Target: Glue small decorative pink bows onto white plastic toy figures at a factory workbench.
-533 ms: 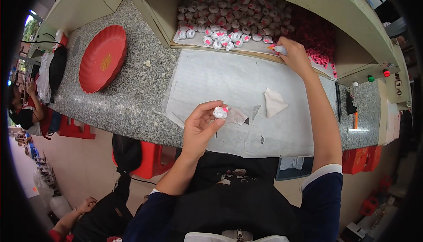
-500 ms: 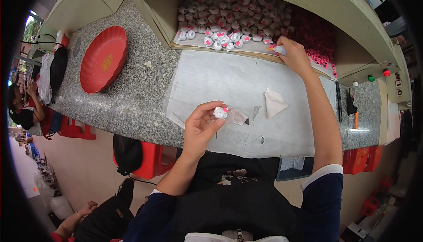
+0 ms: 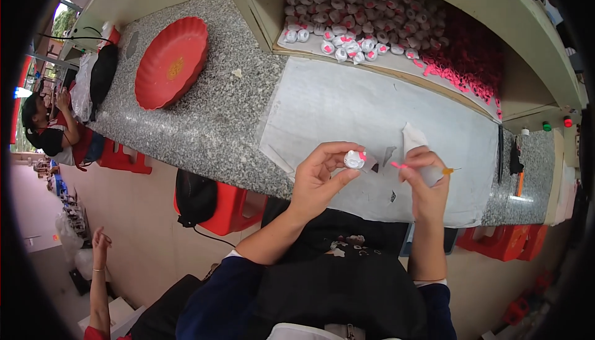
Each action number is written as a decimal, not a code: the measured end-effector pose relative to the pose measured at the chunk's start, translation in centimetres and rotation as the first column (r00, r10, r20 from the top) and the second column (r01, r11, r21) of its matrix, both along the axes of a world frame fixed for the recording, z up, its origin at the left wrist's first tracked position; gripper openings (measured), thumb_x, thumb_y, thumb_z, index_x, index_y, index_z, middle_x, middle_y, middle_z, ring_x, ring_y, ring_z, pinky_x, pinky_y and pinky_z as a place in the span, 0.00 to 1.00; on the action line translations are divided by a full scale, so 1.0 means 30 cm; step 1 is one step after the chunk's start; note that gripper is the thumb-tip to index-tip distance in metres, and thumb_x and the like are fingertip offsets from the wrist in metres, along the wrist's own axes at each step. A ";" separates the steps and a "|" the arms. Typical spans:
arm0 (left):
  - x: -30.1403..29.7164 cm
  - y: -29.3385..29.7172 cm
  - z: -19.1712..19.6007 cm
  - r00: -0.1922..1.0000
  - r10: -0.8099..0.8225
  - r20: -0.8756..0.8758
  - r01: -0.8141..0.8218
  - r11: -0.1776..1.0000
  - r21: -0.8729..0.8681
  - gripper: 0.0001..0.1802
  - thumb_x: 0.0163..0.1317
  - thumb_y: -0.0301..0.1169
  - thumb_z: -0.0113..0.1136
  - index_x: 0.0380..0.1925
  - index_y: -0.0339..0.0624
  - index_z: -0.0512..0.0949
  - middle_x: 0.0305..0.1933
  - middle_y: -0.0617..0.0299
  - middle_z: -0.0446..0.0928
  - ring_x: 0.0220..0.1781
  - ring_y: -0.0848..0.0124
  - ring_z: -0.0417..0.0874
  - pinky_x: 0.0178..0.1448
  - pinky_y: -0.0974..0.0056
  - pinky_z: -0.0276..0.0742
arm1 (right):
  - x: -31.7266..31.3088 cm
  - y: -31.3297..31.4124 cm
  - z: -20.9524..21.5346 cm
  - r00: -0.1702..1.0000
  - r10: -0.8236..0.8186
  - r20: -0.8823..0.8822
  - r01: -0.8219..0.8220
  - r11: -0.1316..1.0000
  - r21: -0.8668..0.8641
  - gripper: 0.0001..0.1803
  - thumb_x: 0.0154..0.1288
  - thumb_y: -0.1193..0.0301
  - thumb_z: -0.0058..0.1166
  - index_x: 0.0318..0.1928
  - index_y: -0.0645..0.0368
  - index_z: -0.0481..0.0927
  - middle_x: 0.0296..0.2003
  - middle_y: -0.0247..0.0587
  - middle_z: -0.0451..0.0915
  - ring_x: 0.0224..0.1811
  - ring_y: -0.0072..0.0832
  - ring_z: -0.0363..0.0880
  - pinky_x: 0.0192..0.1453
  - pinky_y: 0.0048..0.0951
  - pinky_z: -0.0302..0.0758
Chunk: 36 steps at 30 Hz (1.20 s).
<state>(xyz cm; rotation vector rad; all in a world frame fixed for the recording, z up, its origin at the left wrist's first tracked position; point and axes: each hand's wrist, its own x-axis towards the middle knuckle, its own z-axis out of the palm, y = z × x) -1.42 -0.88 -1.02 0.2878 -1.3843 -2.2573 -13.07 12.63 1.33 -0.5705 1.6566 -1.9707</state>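
Observation:
Between thumb and fingers, my left hand [image 3: 313, 182] grips a small round white wrapped piece [image 3: 354, 159] with pink bits on its right side. A short way to the right, my right hand [image 3: 426, 192] pinches a tiny bright pink piece [image 3: 396, 165] at its fingertips. The same hand keeps a small translucent bottle [image 3: 432, 175] with an orange needle tip, pointing right, tucked in its grasp. The pink piece and the white one are apart. Both hands are over the white sheet [image 3: 316, 104], and a folded white cloth [image 3: 414, 135] lies just behind my right fingers.
The shelf at the back holds a heap of similar white pieces [image 3: 365, 5] and, right of it, a pile of pink pieces [image 3: 462, 74]. A red scalloped bowl [image 3: 149, 86] sits on the granite worktop [image 3: 229, 117]. Red stools [image 3: 238, 207] stand below. Other people are at left.
My right hand has come back from the shelf toward my left hand, now with a pink piece at its fingertips and the bottle turned. The view has shifted, so the scene sits further right.

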 end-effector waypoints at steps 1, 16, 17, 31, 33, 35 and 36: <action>-0.002 0.003 0.005 1.000 0.008 0.002 -0.008 0.998 -0.064 0.19 0.49 0.18 0.53 0.43 0.34 0.66 0.45 0.56 0.68 0.44 0.73 0.71 0.47 0.71 0.67 | 0.035 -0.003 -0.007 0.996 0.033 0.084 -0.029 0.999 -0.043 0.07 0.44 0.85 0.50 0.25 0.64 0.68 0.26 0.45 0.70 0.26 0.25 0.69 0.27 0.22 0.67; 0.008 0.025 0.046 0.995 0.100 0.014 -0.068 0.765 -0.640 0.15 0.42 0.15 0.54 0.35 0.34 0.72 0.39 0.51 0.72 0.43 0.63 0.73 0.46 0.66 0.68 | 0.116 -0.019 -0.006 0.962 0.103 0.254 -0.082 0.992 -0.092 0.06 0.44 0.83 0.55 0.24 0.64 0.71 0.24 0.39 0.74 0.28 0.20 0.70 0.32 0.19 0.66; 0.008 0.024 0.047 0.995 0.094 0.014 -0.063 0.764 -0.642 0.15 0.42 0.15 0.54 0.35 0.34 0.72 0.39 0.51 0.72 0.43 0.63 0.73 0.46 0.66 0.68 | 0.116 -0.018 -0.011 0.970 0.083 0.229 -0.069 0.995 -0.071 0.06 0.44 0.82 0.55 0.24 0.64 0.71 0.25 0.39 0.74 0.28 0.20 0.70 0.32 0.18 0.66; 0.022 0.020 0.010 0.983 -0.169 -0.067 0.178 0.972 0.155 0.13 0.48 0.17 0.52 0.36 0.34 0.69 0.43 0.47 0.69 0.47 0.64 0.71 0.49 0.65 0.67 | 0.138 -0.028 -0.006 0.999 0.040 0.026 -0.037 0.995 -0.088 0.18 0.39 0.83 0.57 0.34 0.63 0.69 0.27 0.38 0.70 0.25 0.18 0.67 0.27 0.16 0.64; 0.024 0.017 0.005 0.976 -0.205 -0.067 0.215 0.956 0.200 0.13 0.48 0.17 0.52 0.36 0.35 0.69 0.43 0.47 0.69 0.47 0.64 0.71 0.50 0.64 0.67 | 0.136 -0.030 -0.001 0.992 0.083 0.091 -0.077 0.995 -0.065 0.20 0.38 0.83 0.57 0.36 0.63 0.69 0.27 0.37 0.70 0.24 0.17 0.67 0.27 0.15 0.64; 0.021 0.016 0.006 0.978 -0.189 -0.089 0.197 0.976 0.094 0.12 0.47 0.17 0.52 0.35 0.35 0.70 0.42 0.47 0.69 0.47 0.63 0.71 0.50 0.62 0.68 | 0.121 -0.026 -0.018 0.988 0.140 0.069 -0.135 0.989 -0.065 0.21 0.38 0.83 0.57 0.39 0.65 0.70 0.28 0.37 0.72 0.25 0.18 0.69 0.27 0.16 0.66; 0.021 0.016 0.007 0.978 -0.188 -0.089 0.196 0.976 0.093 0.12 0.47 0.17 0.52 0.35 0.35 0.70 0.42 0.47 0.69 0.47 0.63 0.71 0.50 0.62 0.68 | 0.123 -0.027 -0.013 0.988 0.141 0.069 -0.137 0.988 -0.065 0.21 0.38 0.83 0.57 0.39 0.65 0.70 0.28 0.37 0.72 0.25 0.18 0.69 0.27 0.16 0.66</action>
